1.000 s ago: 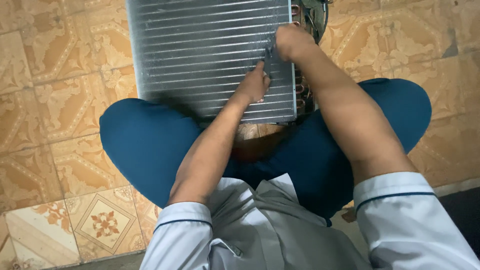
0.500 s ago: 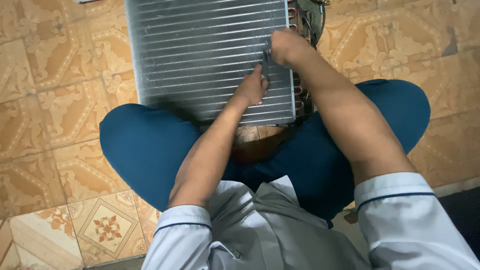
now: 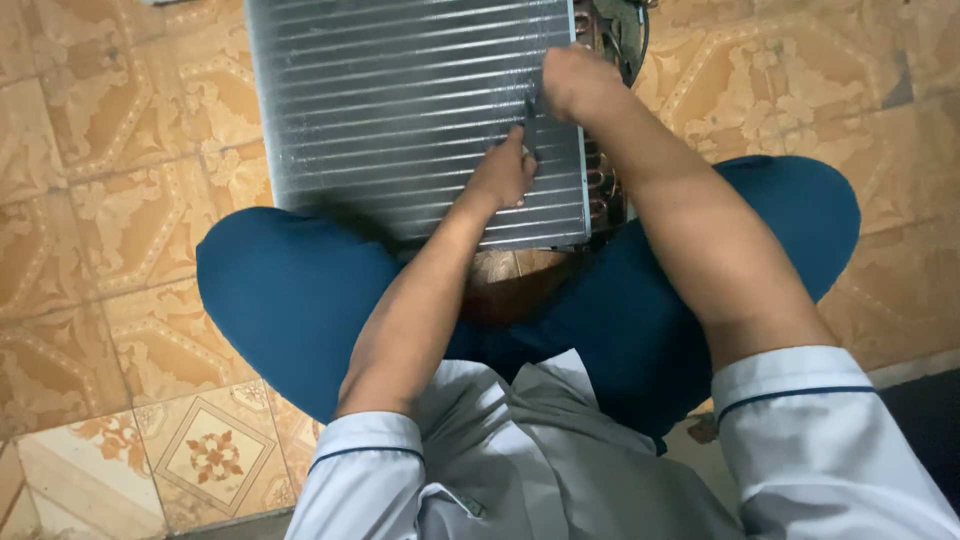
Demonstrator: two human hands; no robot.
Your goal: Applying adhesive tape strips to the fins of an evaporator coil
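A silver finned coil panel (image 3: pixel 400 110) lies on the tiled floor against my crossed legs in blue trousers (image 3: pixel 290 300). My right hand (image 3: pixel 572 82) is a closed fist near the panel's right edge, gripping a thin dark tool (image 3: pixel 530 125) that points down onto the fins. My left hand (image 3: pixel 505 172) rests on the fins just below, fingers curled by the tool's tip. Whether those fingers pinch the tip is hidden. Copper tube bends (image 3: pixel 600 185) run along the panel's right side.
Patterned beige and brown floor tiles (image 3: pixel 110 200) surround me. A dark mat or step edge (image 3: pixel 925 420) lies at the lower right. My grey shirt with white sleeves fills the bottom of the view.
My right fist has shifted slightly left along the panel's right edge. My left hand has stayed almost in place on the fins.
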